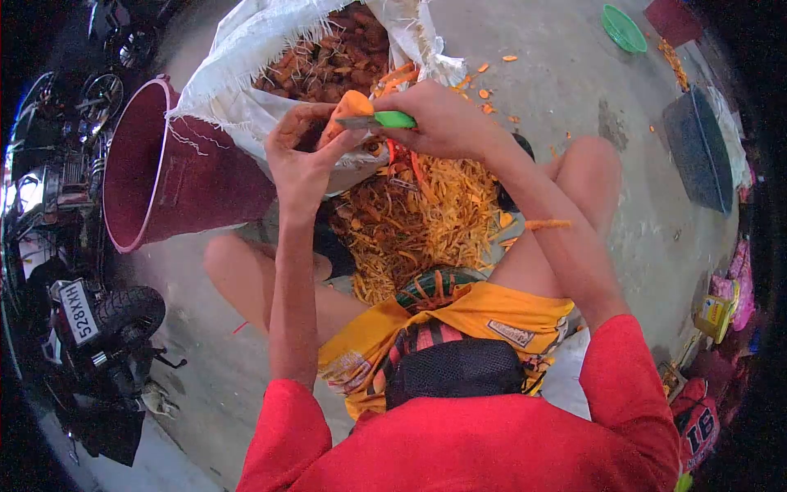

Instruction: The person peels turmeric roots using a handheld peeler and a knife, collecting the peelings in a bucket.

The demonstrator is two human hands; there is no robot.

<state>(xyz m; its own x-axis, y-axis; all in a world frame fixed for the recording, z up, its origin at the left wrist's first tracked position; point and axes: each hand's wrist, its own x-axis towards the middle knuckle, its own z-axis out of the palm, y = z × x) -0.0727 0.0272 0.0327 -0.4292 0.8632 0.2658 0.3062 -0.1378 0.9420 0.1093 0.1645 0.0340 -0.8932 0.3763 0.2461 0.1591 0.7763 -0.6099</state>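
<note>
My left hand (302,160) is closed around an orange carrot (352,107), its pale end pointing up and away. In my right hand (438,115) is a small knife (393,120) with a green handle. Its blade lies across the carrot, pointing left. Both hands are over the near edge of a white woven sack (238,57), which holds many brown, unpeeled roots (328,61). Below them, between my legs, spreads a heap of orange peelings (426,221). One strip of peel (548,224) clings to my right forearm.
A maroon bucket (184,184) lies tipped beside the sack at left. Farther left stands a motorcycle (123,316). To the right are a dark grey basin (697,152) and a green basin (625,29). Orange scraps (485,94) are scattered on the concrete floor (541,90).
</note>
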